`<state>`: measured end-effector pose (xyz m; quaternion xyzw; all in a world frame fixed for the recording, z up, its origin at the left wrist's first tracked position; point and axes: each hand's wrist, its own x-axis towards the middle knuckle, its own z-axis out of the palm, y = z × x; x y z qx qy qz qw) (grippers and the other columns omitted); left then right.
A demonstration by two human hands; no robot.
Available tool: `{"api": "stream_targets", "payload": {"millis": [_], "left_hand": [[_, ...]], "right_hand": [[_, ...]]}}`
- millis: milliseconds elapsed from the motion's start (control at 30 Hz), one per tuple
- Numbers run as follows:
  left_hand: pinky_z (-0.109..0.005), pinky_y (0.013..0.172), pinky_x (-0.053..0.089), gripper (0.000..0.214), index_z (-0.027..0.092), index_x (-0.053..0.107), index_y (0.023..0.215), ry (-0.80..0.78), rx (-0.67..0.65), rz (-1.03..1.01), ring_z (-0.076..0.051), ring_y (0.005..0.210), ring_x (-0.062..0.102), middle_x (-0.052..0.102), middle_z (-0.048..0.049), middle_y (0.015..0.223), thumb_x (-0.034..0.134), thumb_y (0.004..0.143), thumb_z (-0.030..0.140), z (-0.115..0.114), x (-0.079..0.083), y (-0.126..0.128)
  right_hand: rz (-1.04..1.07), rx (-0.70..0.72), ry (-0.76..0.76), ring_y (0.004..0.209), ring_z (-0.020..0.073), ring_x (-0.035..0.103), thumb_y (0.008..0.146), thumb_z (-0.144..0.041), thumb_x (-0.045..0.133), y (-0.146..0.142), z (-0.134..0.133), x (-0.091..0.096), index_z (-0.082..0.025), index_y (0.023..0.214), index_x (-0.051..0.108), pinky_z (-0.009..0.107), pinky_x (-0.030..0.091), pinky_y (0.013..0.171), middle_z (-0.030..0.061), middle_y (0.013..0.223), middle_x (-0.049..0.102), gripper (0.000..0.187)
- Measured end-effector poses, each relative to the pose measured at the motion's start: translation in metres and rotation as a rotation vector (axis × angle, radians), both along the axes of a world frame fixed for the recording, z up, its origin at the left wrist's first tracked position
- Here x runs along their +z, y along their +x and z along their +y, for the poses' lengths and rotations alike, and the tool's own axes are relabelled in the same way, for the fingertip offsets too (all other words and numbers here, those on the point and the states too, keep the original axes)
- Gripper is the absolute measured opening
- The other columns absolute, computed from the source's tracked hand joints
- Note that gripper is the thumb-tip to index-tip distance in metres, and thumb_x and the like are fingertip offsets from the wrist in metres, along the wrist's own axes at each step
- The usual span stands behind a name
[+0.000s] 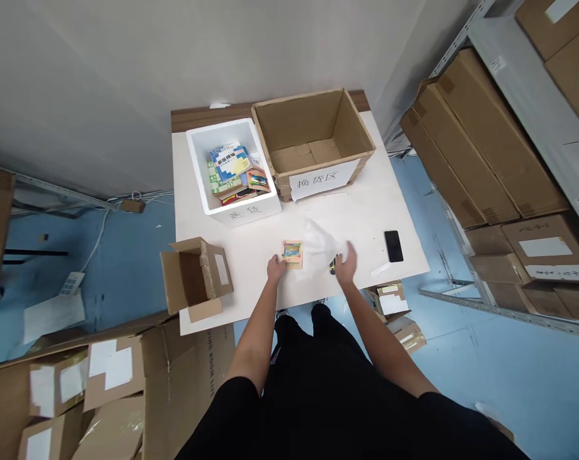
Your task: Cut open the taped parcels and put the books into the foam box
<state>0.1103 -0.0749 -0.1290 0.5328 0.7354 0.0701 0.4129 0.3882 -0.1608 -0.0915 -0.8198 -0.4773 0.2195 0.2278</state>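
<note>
My left hand (276, 268) grips the left edge of a small colourful book (293, 253) lying on the white table (366, 211). My right hand (346, 265) holds a clear plastic bag (319, 241) that is blurred and lifted just right of the book. A dark object (333, 264) lies under the right hand; I cannot make out what it is.
A white foam box (203, 185) with several books stands at the back left, an empty labelled cardboard box (347, 128) beside it. A small open carton (193, 278) sits at the table's left edge, a black phone (393, 246) at right. Stacked cartons and shelving surround the table.
</note>
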Motion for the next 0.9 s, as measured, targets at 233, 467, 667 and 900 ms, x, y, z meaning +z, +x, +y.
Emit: {"api": "stream_targets", "payload": {"millis": [233, 467, 667, 900], "left_hand": [[-0.029, 0.092, 0.052, 0.038, 0.016, 0.073, 0.116, -0.116, 0.127, -0.115, -0.023, 0.106, 0.071, 0.080, -0.0099, 0.111, 0.068, 0.079, 0.024, 0.006, -0.014, 0.003], [-0.033, 0.089, 0.058, 0.032, 0.018, 0.079, 0.105, -0.143, 0.197, -0.313, -0.022, 0.095, 0.075, 0.082, -0.0071, 0.099, 0.073, 0.074, 0.022, 0.004, -0.010, 0.003], [-0.036, 0.085, 0.062, 0.036, 0.019, 0.077, 0.116, -0.086, 0.200, -0.506, -0.022, 0.095, 0.077, 0.082, -0.0072, 0.101, 0.076, 0.080, 0.028, 0.000, 0.046, -0.021], [-0.037, 0.092, 0.061, 0.072, 0.027, 0.059, 0.141, -0.045, 0.051, -0.889, -0.021, 0.103, 0.075, 0.074, -0.0091, 0.120, 0.086, 0.075, 0.032, 0.019, 0.148, -0.064]], "right_hand": [[0.025, 0.760, -0.519, 0.165, 0.0373, 0.014, 0.085, -0.009, 0.055, -0.105, 0.032, -0.022, -0.020, 0.173, 0.024, 0.056, 0.042, 0.122, 0.0086, 0.178, 0.021, 0.094], [0.144, 0.598, -0.470, 0.164, 0.0383, 0.018, 0.086, -0.012, 0.055, -0.100, 0.028, -0.035, -0.023, 0.172, 0.026, 0.061, 0.040, 0.122, 0.0105, 0.176, 0.029, 0.092], [0.620, 0.175, -0.276, 0.131, 0.0324, 0.065, 0.088, -0.032, 0.063, -0.085, 0.042, 0.010, -0.024, 0.169, 0.030, 0.055, 0.055, 0.107, 0.0185, 0.156, 0.056, 0.088], [1.116, 0.230, 0.026, 0.097, 0.0244, 0.074, 0.070, -0.034, 0.083, -0.075, 0.088, 0.123, -0.027, 0.135, 0.063, 0.046, 0.064, 0.090, 0.0026, 0.103, 0.072, 0.068]]}}
